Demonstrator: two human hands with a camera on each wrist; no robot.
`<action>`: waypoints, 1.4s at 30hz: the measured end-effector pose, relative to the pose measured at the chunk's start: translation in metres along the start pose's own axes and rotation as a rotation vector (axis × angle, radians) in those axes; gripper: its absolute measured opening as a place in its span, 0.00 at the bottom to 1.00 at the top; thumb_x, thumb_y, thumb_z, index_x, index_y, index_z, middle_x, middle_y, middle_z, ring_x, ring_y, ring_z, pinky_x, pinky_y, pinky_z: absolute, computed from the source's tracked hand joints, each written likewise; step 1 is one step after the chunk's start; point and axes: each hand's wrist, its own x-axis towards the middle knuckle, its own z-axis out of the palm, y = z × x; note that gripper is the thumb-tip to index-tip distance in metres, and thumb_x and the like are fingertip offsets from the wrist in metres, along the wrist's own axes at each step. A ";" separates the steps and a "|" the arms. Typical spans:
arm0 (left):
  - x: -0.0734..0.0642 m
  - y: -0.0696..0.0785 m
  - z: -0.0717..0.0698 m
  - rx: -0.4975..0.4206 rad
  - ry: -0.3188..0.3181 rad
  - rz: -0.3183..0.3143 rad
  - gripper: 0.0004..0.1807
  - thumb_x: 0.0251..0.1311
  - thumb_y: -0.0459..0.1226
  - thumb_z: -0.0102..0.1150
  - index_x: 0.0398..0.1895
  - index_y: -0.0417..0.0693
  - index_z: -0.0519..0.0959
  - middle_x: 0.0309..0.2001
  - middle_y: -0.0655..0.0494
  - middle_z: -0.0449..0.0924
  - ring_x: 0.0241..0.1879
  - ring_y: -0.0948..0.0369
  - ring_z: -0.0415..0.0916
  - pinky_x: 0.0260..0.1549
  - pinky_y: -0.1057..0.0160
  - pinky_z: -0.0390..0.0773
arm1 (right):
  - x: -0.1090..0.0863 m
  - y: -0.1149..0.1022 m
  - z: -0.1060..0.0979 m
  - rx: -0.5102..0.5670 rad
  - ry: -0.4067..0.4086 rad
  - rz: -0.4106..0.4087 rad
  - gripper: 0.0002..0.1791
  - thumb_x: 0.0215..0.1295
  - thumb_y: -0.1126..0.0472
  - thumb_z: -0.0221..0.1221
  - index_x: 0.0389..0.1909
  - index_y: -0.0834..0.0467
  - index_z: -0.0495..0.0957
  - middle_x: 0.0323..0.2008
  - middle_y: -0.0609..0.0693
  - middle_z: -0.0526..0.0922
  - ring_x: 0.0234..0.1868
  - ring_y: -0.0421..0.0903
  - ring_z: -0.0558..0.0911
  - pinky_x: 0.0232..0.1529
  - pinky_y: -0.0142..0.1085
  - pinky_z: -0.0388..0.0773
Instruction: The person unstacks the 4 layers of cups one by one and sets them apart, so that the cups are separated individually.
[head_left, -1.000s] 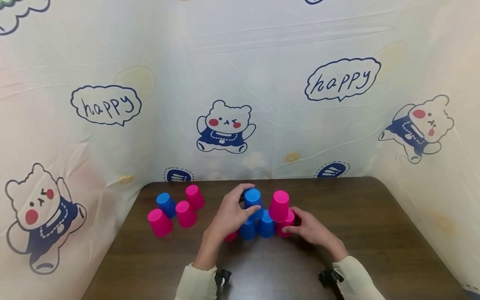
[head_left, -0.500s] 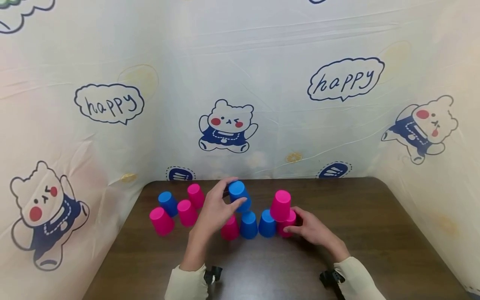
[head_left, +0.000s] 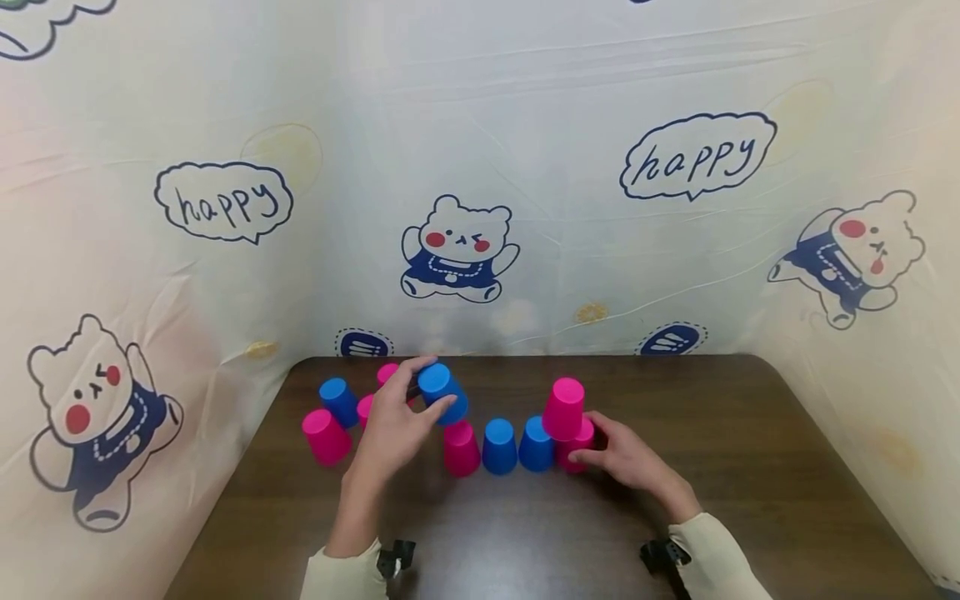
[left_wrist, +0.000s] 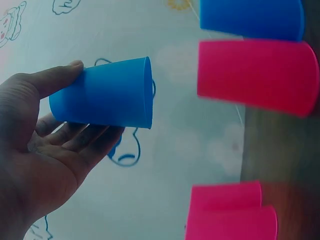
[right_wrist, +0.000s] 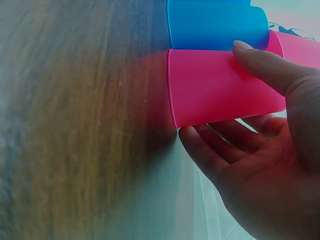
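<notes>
My left hand (head_left: pixel 395 429) holds an upside-down blue cup (head_left: pixel 443 394) between thumb and fingers, tilted and raised above the table; the left wrist view shows the same blue cup (left_wrist: pixel 105 95) from the side. Just below and to its right begins a row of upturned cups: a pink cup (head_left: pixel 461 450), a blue cup (head_left: pixel 499 448), another blue cup (head_left: pixel 536 446) and a pink cup (head_left: pixel 573 454) at the right end. On that right end rests an upper pink cup (head_left: pixel 563 408). My right hand (head_left: pixel 632 457) grips the lower right pink cup (right_wrist: pixel 220 87), its thumb on the near side.
Left of the row, on the brown table (head_left: pixel 675 533), stand a pink cup (head_left: pixel 326 437), a blue cup (head_left: pixel 339 402) and two more pink cups partly hidden behind the left hand. A pale printed curtain (head_left: pixel 555 167) hangs behind the table and along both sides.
My left hand has carried the blue cup leftward from above the two blue cups to above the row's left pink cup. My right hand stays at the right end.
</notes>
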 end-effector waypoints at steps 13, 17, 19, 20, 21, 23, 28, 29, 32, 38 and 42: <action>-0.020 -0.029 -0.032 0.080 0.041 -0.054 0.40 0.62 0.37 0.76 0.75 0.50 0.67 0.71 0.42 0.74 0.70 0.37 0.73 0.60 0.36 0.78 | 0.003 0.005 0.000 -0.025 -0.003 0.019 0.32 0.65 0.49 0.73 0.68 0.52 0.74 0.54 0.49 0.84 0.54 0.49 0.81 0.56 0.45 0.82; -0.026 -0.035 -0.040 0.092 0.041 -0.101 0.39 0.63 0.37 0.75 0.75 0.49 0.67 0.71 0.40 0.73 0.69 0.36 0.73 0.61 0.36 0.77 | 0.003 0.005 0.001 -0.022 -0.002 0.021 0.33 0.65 0.48 0.73 0.68 0.51 0.74 0.54 0.48 0.84 0.54 0.49 0.81 0.56 0.45 0.82; -0.029 -0.039 -0.044 0.087 0.038 -0.119 0.38 0.64 0.37 0.74 0.74 0.48 0.67 0.71 0.39 0.73 0.69 0.35 0.73 0.60 0.37 0.78 | 0.002 0.006 0.000 -0.020 0.001 0.024 0.33 0.65 0.48 0.73 0.68 0.51 0.74 0.54 0.48 0.84 0.54 0.49 0.81 0.57 0.46 0.82; -0.030 -0.040 -0.045 0.086 0.037 -0.120 0.37 0.64 0.37 0.74 0.74 0.47 0.67 0.71 0.39 0.73 0.69 0.35 0.73 0.60 0.38 0.78 | 0.002 0.006 0.000 -0.022 0.004 0.026 0.33 0.65 0.48 0.73 0.68 0.51 0.74 0.54 0.48 0.84 0.54 0.50 0.81 0.58 0.47 0.82; -0.031 -0.042 -0.047 0.085 0.037 -0.120 0.37 0.64 0.36 0.74 0.73 0.47 0.67 0.71 0.38 0.73 0.69 0.35 0.73 0.60 0.38 0.78 | 0.001 0.006 -0.001 -0.023 0.007 0.029 0.33 0.65 0.48 0.73 0.68 0.51 0.74 0.54 0.48 0.84 0.55 0.50 0.81 0.58 0.48 0.82; -0.033 -0.046 -0.049 0.089 0.034 -0.120 0.36 0.64 0.36 0.74 0.72 0.45 0.68 0.70 0.37 0.73 0.68 0.35 0.74 0.60 0.38 0.78 | 0.000 0.006 -0.002 -0.022 0.013 0.033 0.33 0.65 0.49 0.73 0.68 0.52 0.74 0.54 0.48 0.84 0.55 0.50 0.81 0.58 0.49 0.82; -0.037 -0.055 -0.055 0.123 0.018 -0.153 0.35 0.65 0.37 0.73 0.72 0.44 0.67 0.70 0.36 0.73 0.69 0.35 0.73 0.63 0.35 0.75 | -0.001 0.007 -0.003 -0.029 0.021 0.030 0.34 0.64 0.49 0.73 0.68 0.52 0.74 0.55 0.49 0.84 0.56 0.51 0.80 0.59 0.51 0.82; -0.039 -0.057 -0.056 0.129 0.014 -0.167 0.36 0.66 0.38 0.73 0.73 0.44 0.67 0.71 0.35 0.72 0.69 0.35 0.72 0.63 0.35 0.75 | -0.001 0.007 -0.003 -0.030 0.020 0.029 0.34 0.64 0.49 0.73 0.68 0.52 0.74 0.55 0.49 0.84 0.56 0.51 0.80 0.59 0.51 0.82; -0.044 -0.063 -0.062 0.143 0.008 -0.208 0.36 0.66 0.38 0.72 0.73 0.43 0.66 0.72 0.35 0.71 0.70 0.34 0.71 0.63 0.34 0.74 | -0.001 0.006 -0.001 -0.034 0.014 0.028 0.34 0.64 0.49 0.73 0.68 0.53 0.74 0.56 0.49 0.84 0.56 0.51 0.80 0.59 0.51 0.82; -0.051 -0.076 -0.071 0.168 0.022 -0.234 0.35 0.66 0.35 0.72 0.72 0.42 0.66 0.71 0.34 0.70 0.70 0.33 0.70 0.64 0.33 0.72 | 0.001 0.004 0.001 -0.029 0.006 0.032 0.35 0.64 0.49 0.74 0.69 0.52 0.74 0.57 0.50 0.83 0.57 0.51 0.80 0.60 0.53 0.82; -0.054 -0.083 -0.074 0.183 0.034 -0.237 0.34 0.65 0.34 0.72 0.71 0.40 0.67 0.70 0.33 0.71 0.69 0.33 0.71 0.66 0.32 0.72 | 0.002 0.003 0.002 -0.027 0.001 0.034 0.35 0.64 0.49 0.73 0.69 0.53 0.73 0.57 0.50 0.83 0.57 0.52 0.80 0.60 0.54 0.82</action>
